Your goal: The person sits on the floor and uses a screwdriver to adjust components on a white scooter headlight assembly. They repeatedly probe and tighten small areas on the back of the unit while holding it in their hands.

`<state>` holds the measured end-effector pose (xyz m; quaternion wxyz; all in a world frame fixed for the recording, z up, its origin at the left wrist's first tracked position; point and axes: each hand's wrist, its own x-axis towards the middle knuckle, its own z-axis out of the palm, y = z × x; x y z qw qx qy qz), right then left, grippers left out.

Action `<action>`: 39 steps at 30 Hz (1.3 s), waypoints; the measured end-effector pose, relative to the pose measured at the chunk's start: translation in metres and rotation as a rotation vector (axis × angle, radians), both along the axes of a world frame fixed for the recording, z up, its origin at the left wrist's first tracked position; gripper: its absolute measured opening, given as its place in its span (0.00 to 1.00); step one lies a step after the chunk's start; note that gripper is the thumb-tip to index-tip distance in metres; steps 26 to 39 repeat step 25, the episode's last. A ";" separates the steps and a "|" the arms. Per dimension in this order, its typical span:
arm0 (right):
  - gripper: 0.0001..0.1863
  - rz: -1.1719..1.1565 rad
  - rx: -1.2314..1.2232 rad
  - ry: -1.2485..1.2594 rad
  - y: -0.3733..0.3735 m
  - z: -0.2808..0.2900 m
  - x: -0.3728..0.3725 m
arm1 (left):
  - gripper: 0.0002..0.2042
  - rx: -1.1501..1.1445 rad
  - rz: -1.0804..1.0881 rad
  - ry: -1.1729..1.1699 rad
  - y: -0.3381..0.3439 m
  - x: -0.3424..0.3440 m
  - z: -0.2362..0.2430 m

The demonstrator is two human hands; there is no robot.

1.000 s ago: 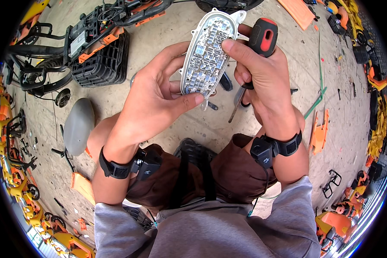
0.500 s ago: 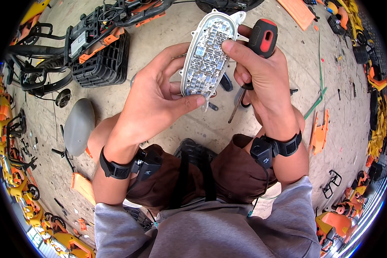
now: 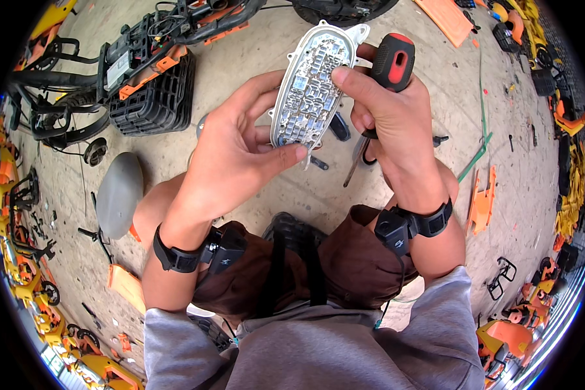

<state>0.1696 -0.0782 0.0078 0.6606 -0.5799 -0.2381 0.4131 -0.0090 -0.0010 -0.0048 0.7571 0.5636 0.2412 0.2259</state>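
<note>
Both hands hold up a long grey oval lamp unit with a grid of small cells on its face. My left hand grips its lower end, thumb pressed under the bottom edge. My right hand pinches the lamp unit's right edge with thumb and forefinger. The same hand also clasps a screwdriver with a red and black handle, its metal shaft pointing down behind the fingers. Both wrists carry black bands with small black devices.
A black ribbed crate and frame with orange parts lies at upper left. A grey oval seat pad sits left of my knee. Orange and yellow plastic parts ring the concrete floor. A green wire lies to the right.
</note>
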 end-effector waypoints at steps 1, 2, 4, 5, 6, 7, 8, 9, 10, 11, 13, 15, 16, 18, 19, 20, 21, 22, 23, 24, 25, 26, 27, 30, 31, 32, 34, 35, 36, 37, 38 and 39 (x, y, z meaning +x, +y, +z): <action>0.22 0.002 -0.007 0.002 0.000 0.001 0.000 | 0.35 0.004 -0.004 0.006 0.000 0.000 0.001; 0.22 0.005 -0.014 0.003 0.000 0.003 -0.001 | 0.33 0.007 -0.007 0.011 -0.001 -0.001 0.003; 0.22 0.012 -0.018 0.002 -0.001 0.005 -0.001 | 0.29 -0.028 0.003 0.013 0.000 -0.001 0.007; 0.22 0.016 -0.017 -0.001 -0.001 0.005 -0.001 | 0.26 -0.069 0.018 0.009 0.001 -0.001 0.010; 0.22 0.022 -0.016 -0.002 -0.001 0.005 -0.002 | 0.23 -0.112 0.033 0.006 0.002 -0.002 0.012; 0.22 0.023 -0.021 -0.001 -0.001 0.005 -0.003 | 0.21 -0.142 0.062 0.038 0.003 -0.002 0.015; 0.22 0.025 -0.026 0.000 0.000 0.005 -0.003 | 0.20 -0.173 0.091 0.069 0.005 0.000 0.019; 0.23 0.027 -0.036 0.003 -0.001 0.004 -0.004 | 0.19 -0.208 0.121 0.102 0.006 0.000 0.020; 0.23 0.034 -0.034 0.000 -0.001 0.004 -0.004 | 0.19 -0.177 0.094 0.093 0.007 0.000 0.018; 0.23 0.042 -0.032 -0.003 -0.001 0.003 -0.003 | 0.19 -0.147 0.067 0.084 0.008 0.000 0.015; 0.23 0.056 -0.032 0.000 -0.001 0.001 -0.004 | 0.18 -0.122 0.041 -0.058 0.007 0.004 0.003; 0.23 0.063 -0.022 0.000 0.000 0.001 -0.006 | 0.16 -0.115 0.021 -0.074 0.002 0.008 0.001; 0.23 0.060 -0.028 -0.005 -0.001 0.000 -0.007 | 0.16 -0.109 0.008 -0.084 0.001 0.009 0.001; 0.23 0.056 -0.034 -0.018 -0.001 -0.002 -0.007 | 0.15 -0.107 0.014 -0.075 0.000 0.010 0.000; 0.23 0.057 -0.035 -0.014 -0.001 -0.002 -0.007 | 0.15 -0.104 0.017 -0.073 0.001 0.011 0.000; 0.23 0.059 -0.035 -0.011 -0.001 -0.001 -0.008 | 0.15 -0.094 0.013 -0.070 0.001 0.011 0.000; 0.23 0.060 -0.035 -0.008 -0.001 -0.001 -0.008 | 0.15 -0.084 0.008 -0.067 0.001 0.010 0.000; 0.23 0.055 -0.031 -0.012 -0.001 -0.001 -0.008 | 0.15 -0.074 0.003 -0.064 0.001 0.010 0.000; 0.23 0.050 -0.026 -0.016 -0.001 -0.002 -0.008 | 0.15 -0.068 0.008 -0.061 0.001 0.010 0.001; 0.23 0.047 -0.023 -0.018 -0.001 -0.004 -0.009 | 0.16 -0.064 0.014 -0.055 0.000 0.010 0.001; 0.23 0.048 -0.021 -0.018 0.000 -0.003 -0.009 | 0.16 -0.060 0.020 -0.049 0.000 0.009 0.001; 0.23 0.048 -0.021 -0.018 0.000 -0.003 -0.009 | 0.16 -0.060 0.020 -0.049 0.000 0.009 0.001; 0.23 0.048 -0.021 -0.018 0.000 -0.003 -0.009 | 0.16 -0.060 0.020 -0.049 0.000 0.009 0.001; 0.23 0.048 -0.021 -0.018 0.000 -0.003 -0.009 | 0.16 -0.060 0.020 -0.049 0.000 0.009 0.001; 0.23 0.048 -0.021 -0.018 0.000 -0.003 -0.009 | 0.16 -0.060 0.020 -0.049 0.000 0.009 0.001; 0.23 0.048 -0.021 -0.018 0.000 -0.003 -0.009 | 0.16 -0.060 0.020 -0.049 0.000 0.009 0.001; 0.23 0.048 -0.021 -0.018 0.000 -0.003 -0.009 | 0.16 -0.060 0.020 -0.049 0.000 0.009 0.001; 0.23 0.048 -0.021 -0.018 0.000 -0.003 -0.009 | 0.16 -0.060 0.020 -0.049 0.000 0.009 0.001; 0.23 0.048 -0.021 -0.018 0.000 -0.003 -0.009 | 0.16 -0.060 0.020 -0.049 0.000 0.009 0.001; 0.23 0.048 -0.021 -0.018 0.000 -0.003 -0.009 | 0.16 -0.060 0.020 -0.049 0.000 0.009 0.001; 0.23 0.048 -0.021 -0.018 0.000 -0.003 -0.009 | 0.16 -0.060 0.020 -0.049 0.000 0.009 0.001; 0.23 0.048 -0.021 -0.018 0.000 -0.003 -0.009 | 0.16 -0.060 0.020 -0.049 0.000 0.009 0.001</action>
